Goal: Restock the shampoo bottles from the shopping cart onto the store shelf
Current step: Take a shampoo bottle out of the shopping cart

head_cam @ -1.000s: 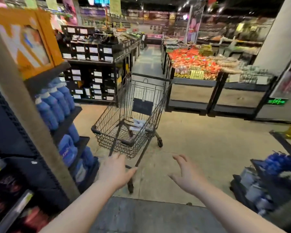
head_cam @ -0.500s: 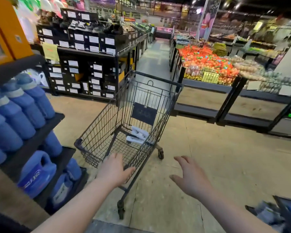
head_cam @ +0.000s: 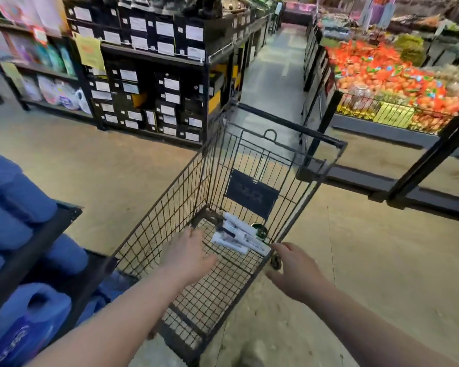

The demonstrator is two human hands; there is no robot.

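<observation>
Left hand and right hand, fingers open and empty, hover near the white shampoo bottles — likely light, slick; grip mid-body.

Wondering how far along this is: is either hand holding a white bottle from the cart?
No: the left hand and right hand are both open and empty, while the white bottles lie in the cart.

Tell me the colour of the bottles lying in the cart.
The bottles are white with dark print; head view.
</observation>
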